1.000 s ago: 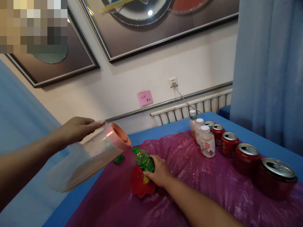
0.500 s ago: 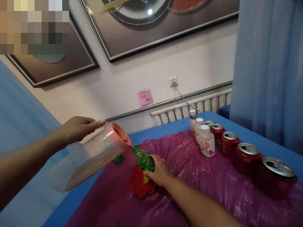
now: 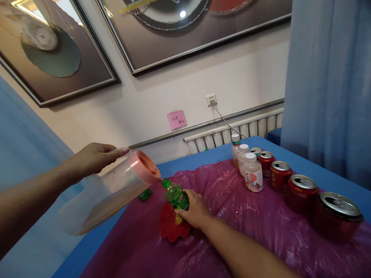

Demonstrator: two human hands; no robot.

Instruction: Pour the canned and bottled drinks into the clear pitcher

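Observation:
My left hand [image 3: 97,156] grips a translucent plastic pitcher [image 3: 116,193] with an orange lid [image 3: 146,166]. The pitcher is tipped far over to the right, and liquid lies along its lower side. Its spout is right at the mouth of a small green plastic bottle [image 3: 175,196], where a thin stream seems to show. Wrapped round that bottle's right side, my right hand [image 3: 195,208] holds it tilted a little to the left. Below the bottle lies a red scalloped mat [image 3: 174,226] with a yellow print. Behind the pitcher's lid, another green object [image 3: 145,194] is partly hidden.
Purple plastic sheeting [image 3: 139,243] covers much of the blue table [image 3: 191,161]. On the right stand white-capped bottles [image 3: 252,172] and a row of opened red cans [image 3: 301,192]. Behind are a radiator [image 3: 232,133], a plugged-in socket [image 3: 211,100] and blue curtains [image 3: 324,77].
Both hands, the pitcher and the green bottle hold nearly the same pose. The view has shifted very slightly.

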